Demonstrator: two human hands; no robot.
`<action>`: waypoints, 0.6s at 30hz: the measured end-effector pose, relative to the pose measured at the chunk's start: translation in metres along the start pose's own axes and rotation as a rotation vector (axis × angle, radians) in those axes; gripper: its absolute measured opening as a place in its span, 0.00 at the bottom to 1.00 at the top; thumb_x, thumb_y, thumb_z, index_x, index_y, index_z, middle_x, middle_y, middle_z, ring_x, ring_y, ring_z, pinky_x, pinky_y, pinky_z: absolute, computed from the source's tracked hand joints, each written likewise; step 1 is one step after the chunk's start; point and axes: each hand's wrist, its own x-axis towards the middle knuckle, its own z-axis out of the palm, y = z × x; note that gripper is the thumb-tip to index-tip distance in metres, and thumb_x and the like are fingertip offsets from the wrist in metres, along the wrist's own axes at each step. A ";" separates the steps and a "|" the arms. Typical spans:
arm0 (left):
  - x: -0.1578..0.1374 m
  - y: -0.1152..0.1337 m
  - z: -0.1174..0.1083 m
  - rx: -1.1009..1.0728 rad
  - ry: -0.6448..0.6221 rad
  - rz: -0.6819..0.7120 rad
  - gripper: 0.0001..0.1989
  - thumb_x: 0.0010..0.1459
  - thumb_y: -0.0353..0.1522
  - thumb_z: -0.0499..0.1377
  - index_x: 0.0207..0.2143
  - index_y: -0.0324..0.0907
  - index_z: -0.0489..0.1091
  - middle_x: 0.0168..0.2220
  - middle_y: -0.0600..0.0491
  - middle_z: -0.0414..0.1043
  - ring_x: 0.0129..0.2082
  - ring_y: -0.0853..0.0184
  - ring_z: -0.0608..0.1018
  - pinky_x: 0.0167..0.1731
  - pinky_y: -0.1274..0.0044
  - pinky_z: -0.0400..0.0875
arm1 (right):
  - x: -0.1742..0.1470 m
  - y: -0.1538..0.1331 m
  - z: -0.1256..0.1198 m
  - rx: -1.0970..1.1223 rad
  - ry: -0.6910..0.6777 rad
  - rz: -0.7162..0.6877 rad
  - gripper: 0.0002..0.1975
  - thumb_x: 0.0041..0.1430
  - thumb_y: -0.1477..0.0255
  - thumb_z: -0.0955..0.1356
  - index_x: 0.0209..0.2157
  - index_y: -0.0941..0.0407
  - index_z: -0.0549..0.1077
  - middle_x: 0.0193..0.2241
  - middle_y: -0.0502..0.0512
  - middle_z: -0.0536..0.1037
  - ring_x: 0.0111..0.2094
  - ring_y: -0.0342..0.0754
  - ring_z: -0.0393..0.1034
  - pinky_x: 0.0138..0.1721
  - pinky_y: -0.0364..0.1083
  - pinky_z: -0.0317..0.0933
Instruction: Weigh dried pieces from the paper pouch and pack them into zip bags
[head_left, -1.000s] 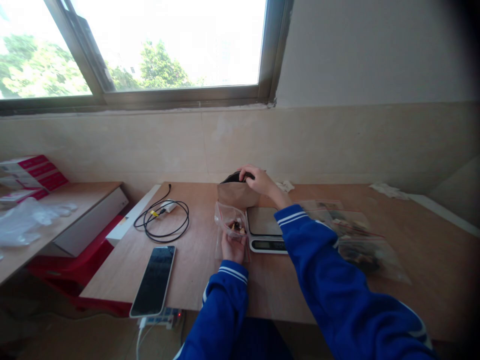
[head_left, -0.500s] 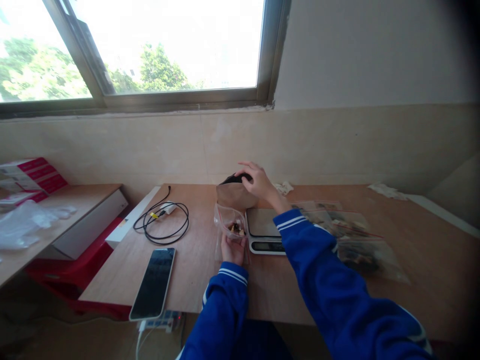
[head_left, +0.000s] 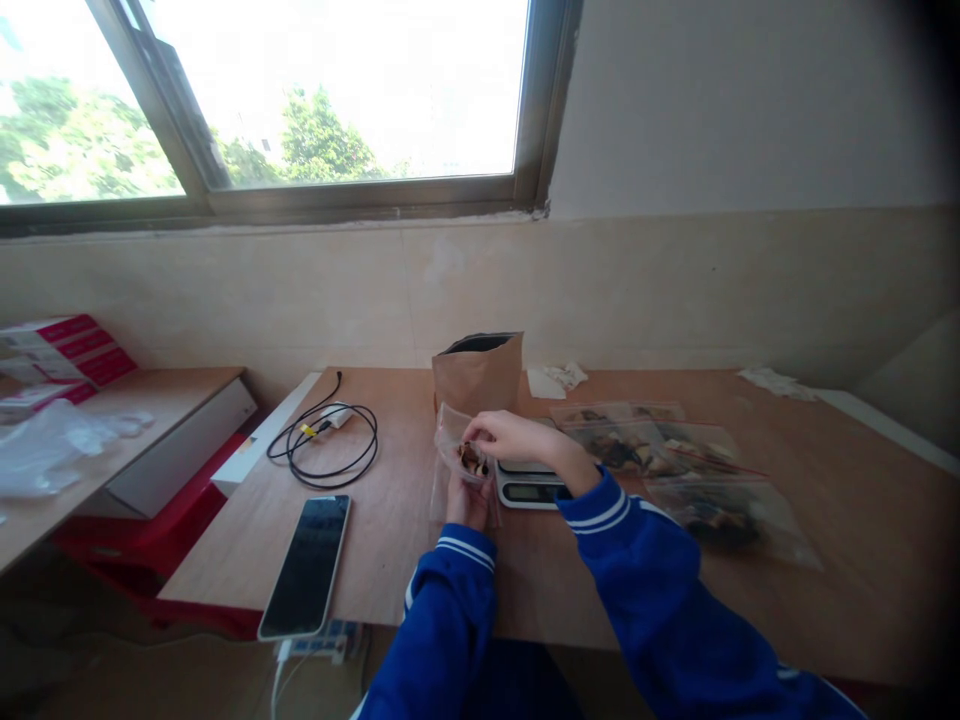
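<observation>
The pouch looks matt paper, the bag plastic.

- Sporting vivid blue all the way here, with a left sleeve and a right sleeve, both long, loose and softly creased!
- Ringed near the left cuff with twin white stripes, and matched by a second white pair on the right.
- Flashing white trim down the left sleeve's outer edge, too.
- Showing darker navy cloth low between both forearms.
- Wearing nothing on left hand or right hand: bare, both!
</observation>
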 end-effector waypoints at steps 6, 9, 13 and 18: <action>-0.002 0.000 0.001 0.036 -0.015 0.017 0.13 0.61 0.30 0.54 0.47 0.39 0.71 0.42 0.47 0.76 0.41 0.65 0.79 0.31 0.82 0.76 | -0.003 0.005 0.001 0.056 -0.166 -0.047 0.31 0.45 0.84 0.67 0.55 0.61 0.65 0.48 0.63 0.74 0.45 0.52 0.71 0.43 0.46 0.65; -0.003 0.000 0.001 0.037 -0.034 0.030 0.14 0.60 0.28 0.53 0.47 0.39 0.71 0.44 0.47 0.76 0.43 0.64 0.78 0.33 0.81 0.76 | -0.005 0.009 0.001 0.100 -0.218 -0.079 0.32 0.46 0.80 0.70 0.55 0.61 0.64 0.51 0.64 0.71 0.45 0.52 0.71 0.44 0.46 0.65; -0.005 0.001 0.004 0.030 -0.047 0.042 0.16 0.59 0.27 0.54 0.50 0.39 0.70 0.48 0.46 0.73 0.47 0.61 0.77 0.35 0.79 0.76 | -0.002 0.017 0.004 0.173 -0.232 -0.098 0.35 0.45 0.73 0.74 0.56 0.60 0.64 0.53 0.64 0.69 0.43 0.51 0.71 0.42 0.46 0.66; -0.008 0.001 0.006 0.069 -0.046 0.037 0.18 0.58 0.28 0.55 0.51 0.42 0.69 0.46 0.47 0.75 0.40 0.65 0.79 0.25 0.84 0.74 | 0.002 0.028 0.008 0.214 -0.206 -0.069 0.37 0.44 0.70 0.75 0.56 0.56 0.64 0.52 0.60 0.71 0.40 0.48 0.72 0.42 0.46 0.66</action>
